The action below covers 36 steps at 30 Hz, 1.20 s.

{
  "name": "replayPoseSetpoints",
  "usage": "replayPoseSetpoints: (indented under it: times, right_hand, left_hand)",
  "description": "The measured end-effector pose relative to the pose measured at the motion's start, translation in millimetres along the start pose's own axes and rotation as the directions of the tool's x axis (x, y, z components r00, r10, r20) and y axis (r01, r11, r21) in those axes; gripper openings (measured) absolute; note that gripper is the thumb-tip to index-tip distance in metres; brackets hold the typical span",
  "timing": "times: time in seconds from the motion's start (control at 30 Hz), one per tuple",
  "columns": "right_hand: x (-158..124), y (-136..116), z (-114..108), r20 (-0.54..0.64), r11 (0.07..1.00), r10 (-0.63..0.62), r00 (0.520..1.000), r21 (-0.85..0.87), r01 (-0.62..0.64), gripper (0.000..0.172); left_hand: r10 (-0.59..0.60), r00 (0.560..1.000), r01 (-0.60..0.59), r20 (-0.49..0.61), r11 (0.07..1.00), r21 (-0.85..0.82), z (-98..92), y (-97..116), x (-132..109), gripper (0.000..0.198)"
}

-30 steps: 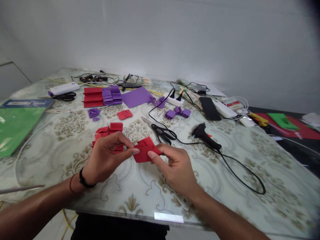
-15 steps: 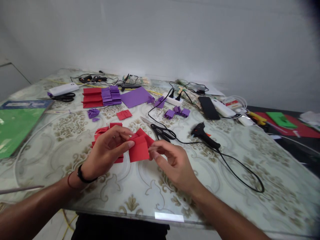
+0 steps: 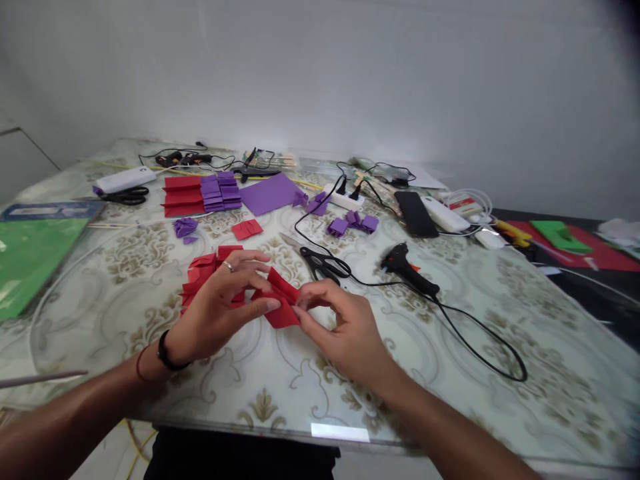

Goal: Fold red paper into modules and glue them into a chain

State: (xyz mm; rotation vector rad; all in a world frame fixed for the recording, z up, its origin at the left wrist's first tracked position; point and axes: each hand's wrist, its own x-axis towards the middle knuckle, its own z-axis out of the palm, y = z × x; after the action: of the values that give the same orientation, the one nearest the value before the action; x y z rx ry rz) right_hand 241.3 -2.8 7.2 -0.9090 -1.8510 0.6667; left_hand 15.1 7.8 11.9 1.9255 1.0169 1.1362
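Note:
Between my two hands is a creased piece of red paper, held just above the table. My left hand pinches its left side, thumb below and fingers above. The thumb and fingertips of my right hand close on its right edge. Several folded red paper pieces lie behind my left hand, partly hidden by it. A small red piece rests farther back. Black-handled scissors lie partly open beyond my right hand, and a black glue gun is to its right.
Toward the back lie folded red strips, pleated purple pieces and a purple sheet. A power strip and a phone are at right centre. The glue gun's cable loops over the right side. A green pack lies left.
The red paper has tilted and bent along a crease, its flaps now folded closer together. My right fingers have shifted slightly up its right edge. My left hand still grips the other side.

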Motion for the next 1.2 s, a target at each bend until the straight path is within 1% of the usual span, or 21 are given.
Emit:
replayPoseSetpoints:
  times: [0.07, 0.13, 0.2, 0.27, 0.47, 0.63, 0.77, 0.87, 1.03, 1.1, 1.2]
  right_hand:
    - [-0.6, 2.0, 1.1, -0.032, 0.999, -0.043, 0.999, 0.003, 0.043, 0.017]
    - [0.7, 2.3, 1.0, -0.033, 0.991, -0.136, 0.99, -0.021, 0.135, 0.02]
    - [3.2, 1.3, -0.2, -0.005, 0.976, -0.215, 0.977, -0.045, 0.215, 0.019]
    - [5.1, 0.1, -1.6, 0.006, 0.971, -0.234, 0.972, -0.05, 0.234, 0.017]
    - [4.4, 0.6, -2.3, -0.021, 0.984, -0.174, 0.984, -0.035, 0.174, 0.012]
    - [5.9, 1.3, -1.8, -0.064, 0.987, -0.159, 0.985, 0.006, 0.16, 0.009]
    - [5.7, 1.0, -2.1, -0.076, 0.989, -0.149, 0.986, -0.022, 0.147, 0.009]
    - [4.7, 0.3, -2.0, -0.067, 0.993, -0.121, 0.99, -0.011, 0.121, 0.01]
    - [6.1, -2.8, -2.4, -0.03, 0.994, -0.032, 0.999, 0.108, 0.035, 0.011]
    - [7.0, -4.0, -3.2, -0.015, 0.992, -0.025, 1.0, 0.124, 0.027, 0.011]
    - [7.3, -4.4, -4.3, -0.005, 0.991, -0.049, 0.999, 0.126, 0.049, 0.01]
  left_hand:
    - [-0.013, 1.0, 0.014, 0.026, 0.999, -0.039, 0.7, 0.3, -0.7, 0.01]
    - [-0.034, 0.999, 0.037, 0.039, 0.996, -0.083, 1.7, 0.5, -1.5, 0.01]
    - [-0.037, 0.998, 0.041, 0.042, 0.994, -0.104, 2.3, 0.7, -2.1, 0.01]
    - [-0.025, 0.999, 0.028, 0.034, 0.994, -0.103, 2.3, 1.3, -2.3, 0.009]
    - [0.016, 1.0, -0.016, -0.006, 0.999, -0.05, 1.4, 5.4, -1.1, 0.01]
    - [0.054, 0.996, -0.052, -0.075, 0.998, 0.021, 1.9, 8.1, -1.1, 0.008]
    - [0.069, 0.995, -0.067, -0.077, 0.997, 0.029, 1.7, 8.6, -2.0, 0.006]
    - [0.078, 0.994, -0.075, -0.072, 0.997, 0.035, 1.7, 9.2, -3.0, 0.007]
    - [0.101, 0.991, -0.097, -0.084, 0.994, 0.043, 3.2, 10.3, -4.6, 0.007]
    - [0.122, 0.989, -0.118, -0.088, 0.992, 0.051, 3.4, 10.8, -4.9, 0.007]
    - [0.17, 0.981, -0.162, -0.089, 0.982, 0.095, 2.9, 12.5, -5.2, 0.007]
